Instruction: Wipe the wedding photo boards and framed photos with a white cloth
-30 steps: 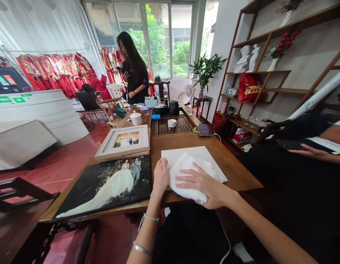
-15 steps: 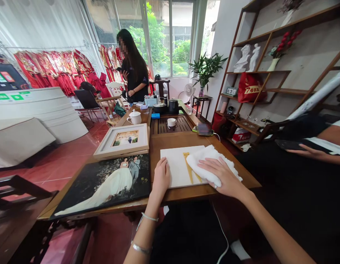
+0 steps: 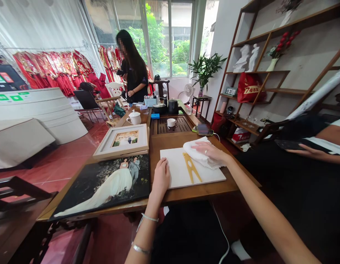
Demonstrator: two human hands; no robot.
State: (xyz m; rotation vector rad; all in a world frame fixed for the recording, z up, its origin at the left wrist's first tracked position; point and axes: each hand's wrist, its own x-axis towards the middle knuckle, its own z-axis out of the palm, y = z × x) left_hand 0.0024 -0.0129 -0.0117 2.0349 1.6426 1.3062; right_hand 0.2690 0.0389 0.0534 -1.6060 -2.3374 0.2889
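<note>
A white board (image 3: 183,172) lies flat on the wooden table (image 3: 214,187) in front of me, back side up, with a yellow wooden stand (image 3: 192,169) fixed to it. My left hand (image 3: 160,175) rests on the board's near left edge, fingers curled down over it. My right hand (image 3: 209,151) lies flat, fingers stretched, pressing a white cloth (image 3: 198,154) onto the board's far right corner.
A large wedding photo print (image 3: 103,183) and a white framed photo (image 3: 123,141) lie to the left. Behind are a tea tray (image 3: 170,126) with cups, a teapot (image 3: 134,118) and a phone (image 3: 204,129). One person stands at the far end; another sits at right.
My right hand has swept the cloth from the board's near edge to the right and then up to its far right corner, uncovering the yellow stand. The left hand has stayed put.
</note>
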